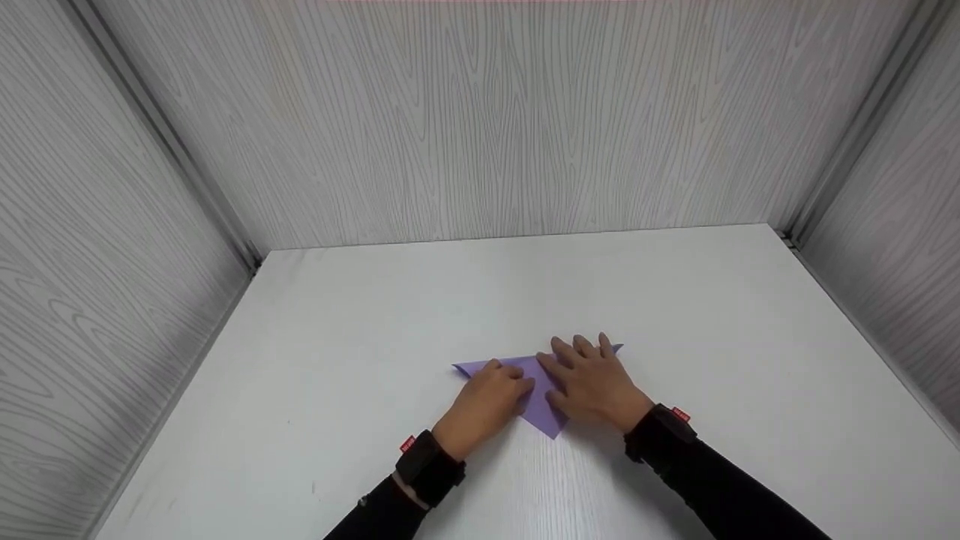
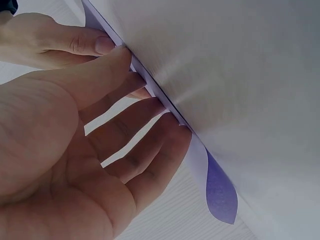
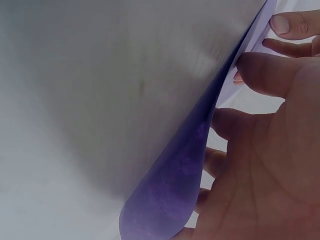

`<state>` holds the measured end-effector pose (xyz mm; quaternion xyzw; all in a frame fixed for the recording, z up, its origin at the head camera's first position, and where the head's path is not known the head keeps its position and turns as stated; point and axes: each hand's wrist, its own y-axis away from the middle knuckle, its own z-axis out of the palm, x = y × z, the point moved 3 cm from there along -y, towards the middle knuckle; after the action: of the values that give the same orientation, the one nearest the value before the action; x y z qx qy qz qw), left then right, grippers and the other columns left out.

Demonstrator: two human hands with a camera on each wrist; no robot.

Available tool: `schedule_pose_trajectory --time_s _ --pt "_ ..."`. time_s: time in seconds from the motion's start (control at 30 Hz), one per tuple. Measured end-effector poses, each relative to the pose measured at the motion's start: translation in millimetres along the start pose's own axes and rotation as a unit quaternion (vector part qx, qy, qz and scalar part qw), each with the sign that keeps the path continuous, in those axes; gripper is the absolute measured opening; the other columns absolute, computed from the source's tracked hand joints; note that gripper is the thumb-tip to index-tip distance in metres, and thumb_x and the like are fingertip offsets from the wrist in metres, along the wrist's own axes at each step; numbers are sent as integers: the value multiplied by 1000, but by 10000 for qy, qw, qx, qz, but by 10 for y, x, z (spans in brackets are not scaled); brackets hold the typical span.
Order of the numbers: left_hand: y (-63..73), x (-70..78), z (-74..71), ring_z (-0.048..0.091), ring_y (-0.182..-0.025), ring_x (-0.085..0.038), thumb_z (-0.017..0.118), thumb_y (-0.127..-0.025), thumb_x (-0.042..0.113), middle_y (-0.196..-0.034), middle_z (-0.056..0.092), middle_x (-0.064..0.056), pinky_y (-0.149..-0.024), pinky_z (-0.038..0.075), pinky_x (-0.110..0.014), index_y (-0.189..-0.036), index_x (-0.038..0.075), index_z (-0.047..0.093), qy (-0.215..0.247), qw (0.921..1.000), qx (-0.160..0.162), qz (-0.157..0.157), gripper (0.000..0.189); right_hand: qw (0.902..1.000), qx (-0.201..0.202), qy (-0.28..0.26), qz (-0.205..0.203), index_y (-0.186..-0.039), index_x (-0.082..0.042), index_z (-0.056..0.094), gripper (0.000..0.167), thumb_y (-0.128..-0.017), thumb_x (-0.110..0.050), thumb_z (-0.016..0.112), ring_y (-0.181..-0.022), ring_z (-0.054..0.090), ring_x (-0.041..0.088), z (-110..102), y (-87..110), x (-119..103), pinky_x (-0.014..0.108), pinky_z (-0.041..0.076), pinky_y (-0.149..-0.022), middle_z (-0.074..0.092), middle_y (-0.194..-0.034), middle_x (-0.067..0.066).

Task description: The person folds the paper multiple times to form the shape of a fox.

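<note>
A sheet of purple paper (image 1: 538, 409), folded into a triangle, lies on the white table with its long edge at the far side and one point towards me. My left hand (image 1: 484, 401) presses its fingertips onto the left part of the paper. On the right part rests my right hand (image 1: 596, 386), fingers spread. Seen from the left wrist, the left hand's fingers (image 2: 155, 160) touch the paper, whose corner (image 2: 222, 192) curls up off the table. The right wrist view shows another lifted corner (image 3: 165, 185) beside the right hand (image 3: 265, 150).
The white table (image 1: 360, 315) extends around the paper. Wood-grain panels stand at the back (image 1: 487, 120), on the left (image 1: 97, 262) and on the right (image 1: 892, 247). Black bands circle both wrists.
</note>
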<state>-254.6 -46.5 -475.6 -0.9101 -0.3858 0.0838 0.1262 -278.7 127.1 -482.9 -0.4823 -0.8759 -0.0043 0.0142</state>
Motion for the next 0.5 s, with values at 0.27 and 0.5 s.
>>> schedule_pose_trajectory --time_s 0.27,0.5 --pt "-1 -3 -32 65 -91 -21 76 -91 6 -105 75 -6 -83 52 -29 -107 10 79 105 9999 -18 -12 17 10000 22 22 25 -154 -18 50 58 -103 -44 53 -144 40 48 -3 4 15 74 25 -113 44 -159 16" --pt "17 -9 -29 65 -91 -21 79 -89 10 -106 75 -5 -84 52 -29 -107 12 79 18 10000 -9 0 18 9999 -67 -18 98 -154 -21 50 58 -102 -45 54 -145 38 49 2 1 54 74 23 -114 43 -160 16"
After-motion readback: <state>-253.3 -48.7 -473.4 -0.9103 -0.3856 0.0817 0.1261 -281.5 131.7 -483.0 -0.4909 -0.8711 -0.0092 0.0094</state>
